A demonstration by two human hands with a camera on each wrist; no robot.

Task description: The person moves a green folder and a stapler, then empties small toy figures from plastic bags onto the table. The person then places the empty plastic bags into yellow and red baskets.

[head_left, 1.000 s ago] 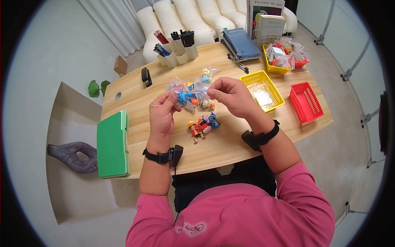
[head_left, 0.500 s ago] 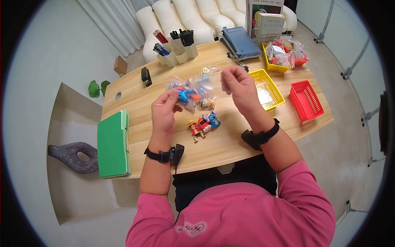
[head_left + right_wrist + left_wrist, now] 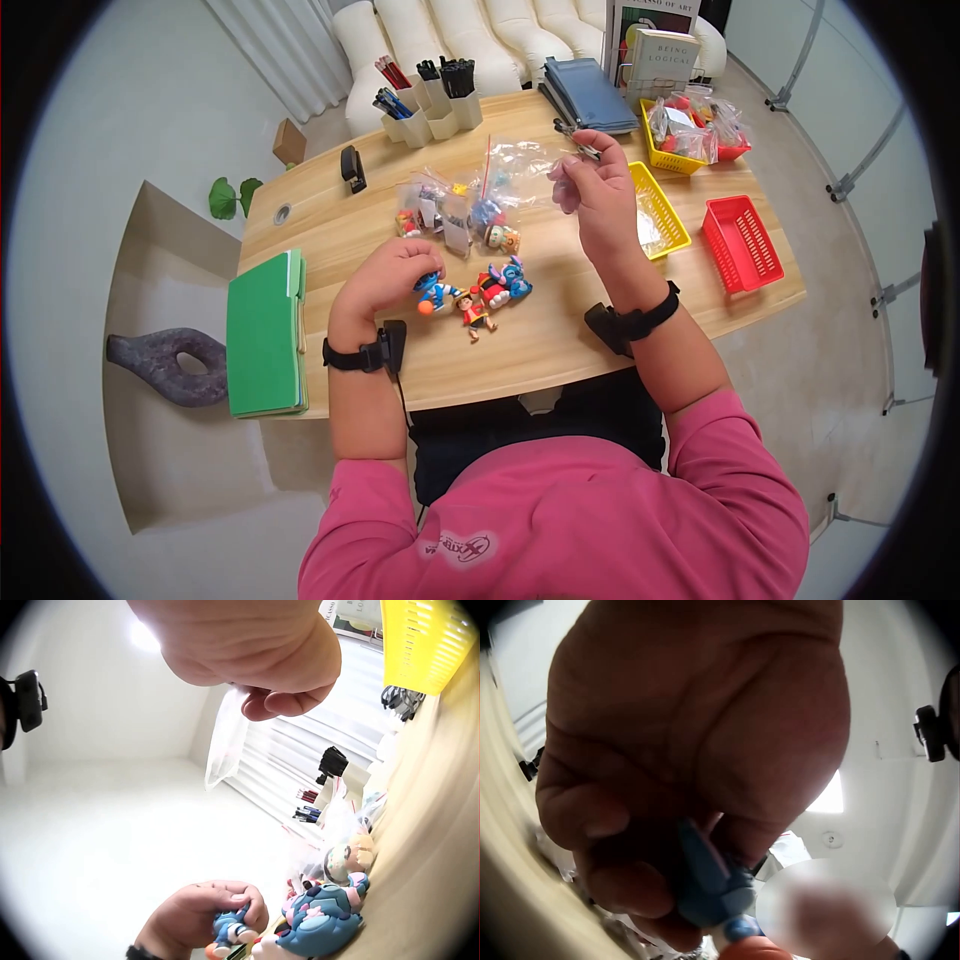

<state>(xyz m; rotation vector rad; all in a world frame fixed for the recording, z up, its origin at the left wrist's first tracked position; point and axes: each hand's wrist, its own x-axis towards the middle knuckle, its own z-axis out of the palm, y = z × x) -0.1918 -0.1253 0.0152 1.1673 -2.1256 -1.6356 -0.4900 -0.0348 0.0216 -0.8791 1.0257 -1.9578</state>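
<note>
From where I stood, the left hand (image 3: 383, 282) gripped a small blue figurine (image 3: 436, 290) low over the tabletop (image 3: 560, 335), beside a straw-hatted figure (image 3: 473, 312). The left wrist view showed what the head view mostly hid: a long blue ear inside the curled fingers (the orange ball (image 3: 756, 949) poked out below). The right hand (image 3: 605, 205) pinched an empty clear bag (image 3: 225, 742) near the yellow basket (image 3: 675, 207) — only the right wrist view showed it plainly, dangling against white.

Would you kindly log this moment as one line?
left hand: pinches blue figurine | right hand: holds clear bag | straw-hat figurine: on table
</note>
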